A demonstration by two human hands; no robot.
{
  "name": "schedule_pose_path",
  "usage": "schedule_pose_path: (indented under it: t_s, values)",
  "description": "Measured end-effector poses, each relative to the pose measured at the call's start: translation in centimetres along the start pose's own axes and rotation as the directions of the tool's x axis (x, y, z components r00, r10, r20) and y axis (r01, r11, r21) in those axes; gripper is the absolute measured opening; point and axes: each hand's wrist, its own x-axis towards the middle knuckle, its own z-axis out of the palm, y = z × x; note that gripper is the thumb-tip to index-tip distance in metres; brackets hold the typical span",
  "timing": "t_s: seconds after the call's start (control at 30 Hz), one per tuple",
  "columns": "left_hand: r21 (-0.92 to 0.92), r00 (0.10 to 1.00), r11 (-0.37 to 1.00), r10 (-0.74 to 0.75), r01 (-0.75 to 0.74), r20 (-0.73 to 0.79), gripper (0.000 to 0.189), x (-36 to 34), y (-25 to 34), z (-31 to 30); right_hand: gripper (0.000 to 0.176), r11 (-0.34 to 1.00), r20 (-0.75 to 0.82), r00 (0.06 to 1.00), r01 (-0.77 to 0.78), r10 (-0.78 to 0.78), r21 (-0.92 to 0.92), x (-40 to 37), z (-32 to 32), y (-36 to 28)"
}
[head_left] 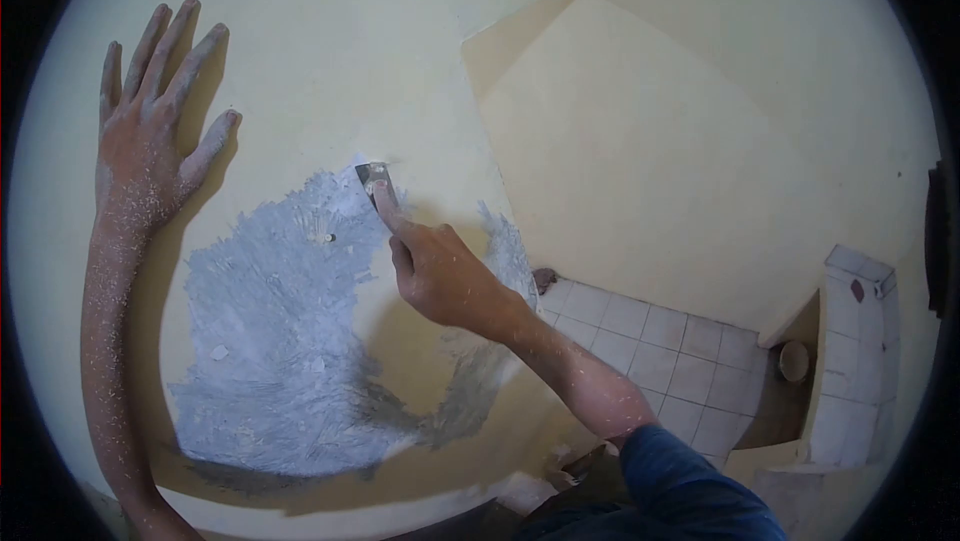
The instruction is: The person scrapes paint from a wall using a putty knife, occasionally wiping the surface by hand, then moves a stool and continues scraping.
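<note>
My left hand is pressed flat against a yellow painted wall, fingers spread, dusted with white flecks along hand and forearm. My right hand grips a small metal scraper, index finger laid along the blade. The blade tip touches the wall at the upper edge of a large scraped grey-white patch, where the yellow paint is gone. A narrower scraped strip shows just right of my right hand.
An inner corner of the yellow walls runs down on the right. Below lies a white tiled floor with a low tiled ledge and a small round pot. My blue sleeve is at the bottom.
</note>
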Motion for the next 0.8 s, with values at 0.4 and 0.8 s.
schedule_pose_path:
  t_s: [0.4, 0.8]
  values:
    - [-0.036, 1.0, 0.999, 0.0, 0.001, 0.025, 0.07, 0.1, 0.1, -0.7, 0.066, 0.999, 0.046, 0.998, -0.052, 0.053, -0.014, -0.4, -1.0, -1.1]
    - [-0.061, 0.999, 0.998, -0.025, 0.027, 0.037, 0.068, -0.1, 0.3, -1.2, 0.065, 1.0, 0.024, 1.0, 0.009, -0.009, 0.024, -0.2, -0.4, -0.8]
